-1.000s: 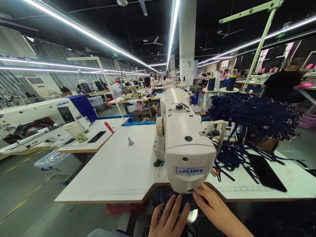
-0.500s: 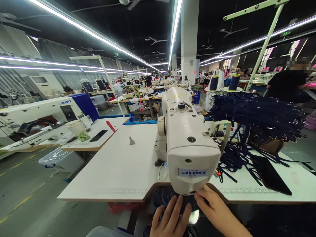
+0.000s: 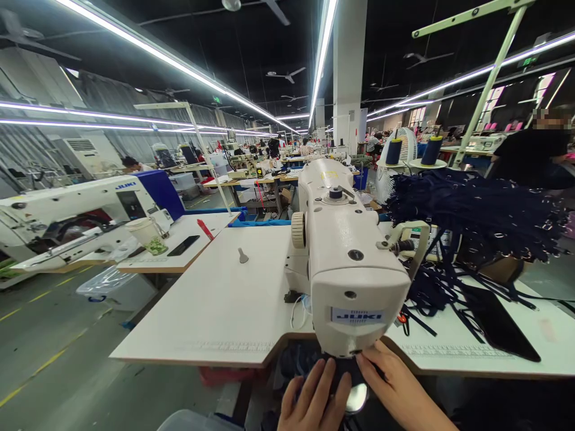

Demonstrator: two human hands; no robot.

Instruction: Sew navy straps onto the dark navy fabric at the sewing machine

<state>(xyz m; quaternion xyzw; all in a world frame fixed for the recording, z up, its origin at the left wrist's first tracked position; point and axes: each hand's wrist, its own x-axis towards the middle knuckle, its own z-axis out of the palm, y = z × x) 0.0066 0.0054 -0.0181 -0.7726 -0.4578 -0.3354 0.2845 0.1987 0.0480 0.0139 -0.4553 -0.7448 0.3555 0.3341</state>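
A cream Juki sewing machine (image 3: 345, 251) stands on the white work table (image 3: 224, 305). Under its head lies a piece of dark navy fabric (image 3: 309, 362). My left hand (image 3: 314, 398) lies flat on that fabric with its fingers stretched toward the needle area. My right hand (image 3: 395, 386) presses on the fabric from the right, fingertips just below the machine's head. The needle itself is hidden by the head.
A heap of navy straps (image 3: 471, 209) lies on the table's right side beside a black tablet (image 3: 494, 323). Two navy thread cones (image 3: 413, 151) stand behind. Another Juki machine (image 3: 76, 209), a cup (image 3: 146, 233) and a phone (image 3: 183, 245) are on the left table. A person in black (image 3: 530, 155) stands far right.
Both hands stay on the fabric under the machine head. The view has shifted slightly, so everything sits a little further right and lower.
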